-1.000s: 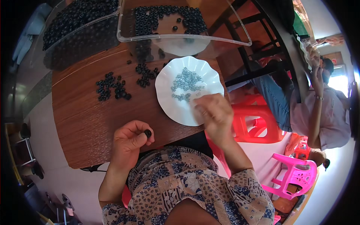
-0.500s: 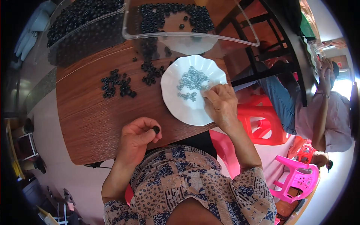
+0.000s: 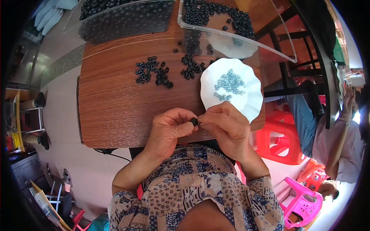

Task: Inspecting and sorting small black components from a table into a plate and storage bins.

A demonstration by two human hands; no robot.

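Between the thumb and fingers of my left hand sits a small round black part with a hole. My right hand is closed in a pinch, its fingertips right against that part; whatever they hold is too small to make out. Just beyond my right hand is a white plate with a wavy rim, bearing a spread of tiny shiny greyish pieces. Loose black parts lie on the wooden table in two clusters, a left cluster and one nearer the plate.
A clear bin full of black parts stands at the far left. Beside it a clear plastic tray holds more of them. A red stool stands right of the table, and a seated person is beyond it.
My right hand has left the plate and come to the black part in my left hand. The view has shifted, so the table and plate appear further right.
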